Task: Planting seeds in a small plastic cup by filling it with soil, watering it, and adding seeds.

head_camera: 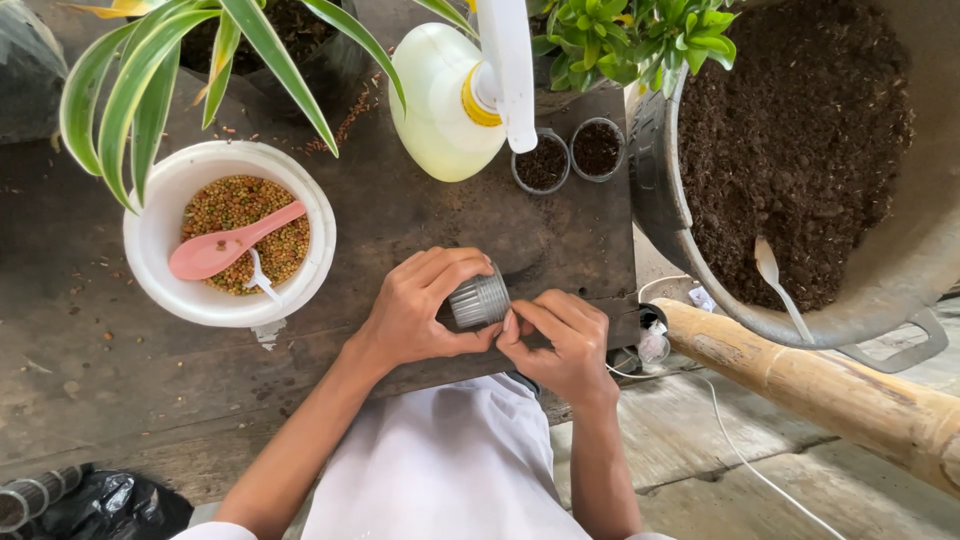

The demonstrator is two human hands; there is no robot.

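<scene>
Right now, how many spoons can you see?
3. A pink plastic spoon and a small white plastic spoon lie in the white bowl of pellets; another white spoon stands in the big tub's soil. More may be buried.

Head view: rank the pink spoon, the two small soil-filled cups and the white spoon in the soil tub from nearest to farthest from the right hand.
1. Two small soil-filled cups: straight ahead of the right hand, by the spray bottle.
2. White spoon: to the right, stuck in the soil tub.
3. Pink spoon: far left, in the white bowl of pellets.
</scene>
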